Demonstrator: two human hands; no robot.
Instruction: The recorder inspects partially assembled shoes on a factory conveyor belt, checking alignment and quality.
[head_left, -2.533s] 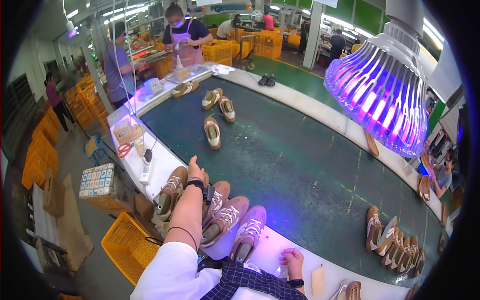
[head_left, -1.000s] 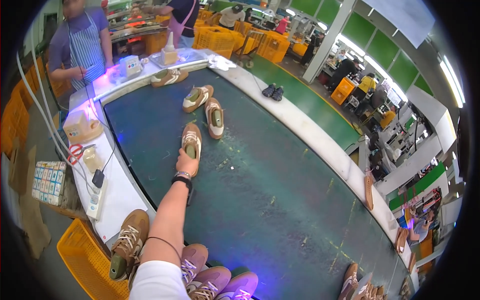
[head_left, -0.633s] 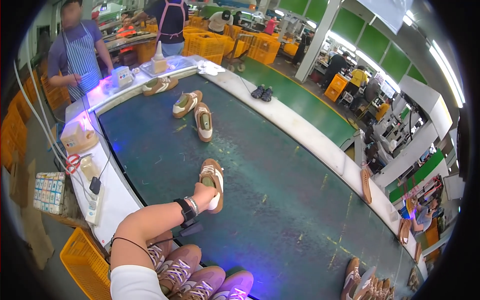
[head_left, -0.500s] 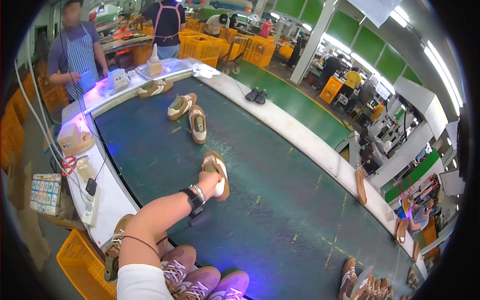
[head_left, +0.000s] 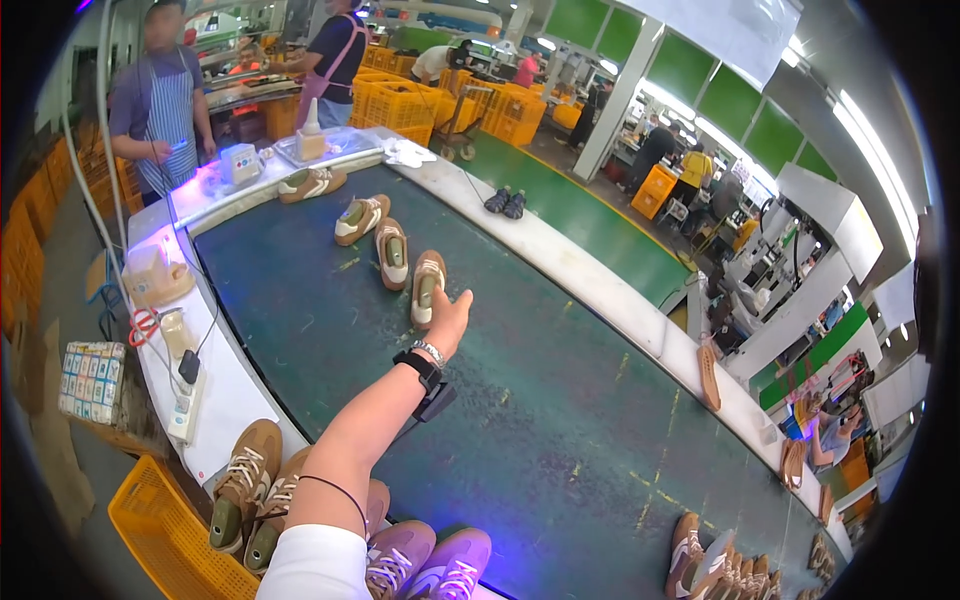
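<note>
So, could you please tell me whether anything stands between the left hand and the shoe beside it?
Nothing visible does: the left hand is at the shoe, by its heel end, though contact is unclear.

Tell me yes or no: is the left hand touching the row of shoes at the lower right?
No, the left hand is at a different brown-and-white shoe, with green surface between it and that row.
</note>
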